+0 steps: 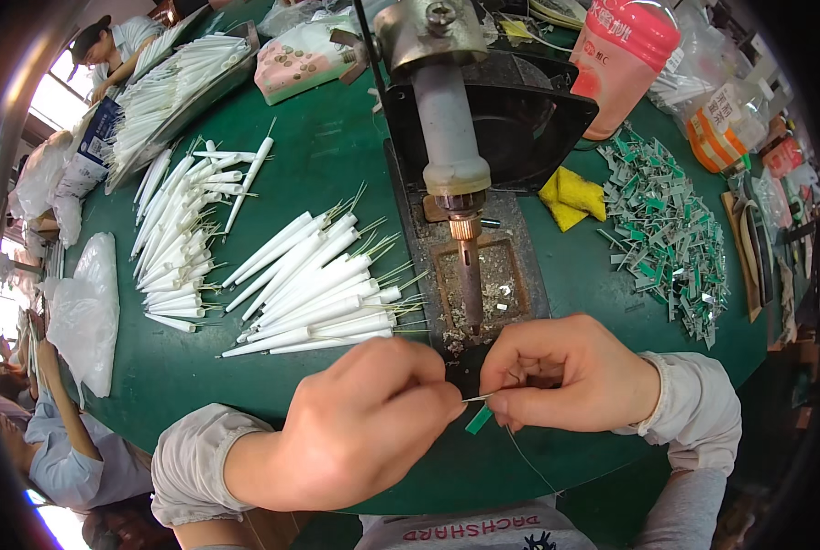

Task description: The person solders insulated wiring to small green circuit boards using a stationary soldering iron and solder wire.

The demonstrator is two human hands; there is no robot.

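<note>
My left hand [360, 422] is closed in a pinch on a thin pale wire [475, 399], just in front of the soldering iron. My right hand [570, 374] pinches the same wire from the other side, thumb and forefinger together. Just under the fingertips shows a small green circuit board [478, 421]; how it is held is partly hidden. A thin dark wire [526, 456] trails down from the right hand toward my lap. Above the hands the soldering iron [468, 275] points straight down on its stand, its tip apart from the wire.
White tapered sticks with wire ends [332, 284] lie left of the stand, with more [176, 238] beyond. A pile of small green boards [671, 229] spreads at right. Yellow sponges [573, 197], a pink container [621, 60] and a bottle [726, 124] stand near. People work at left.
</note>
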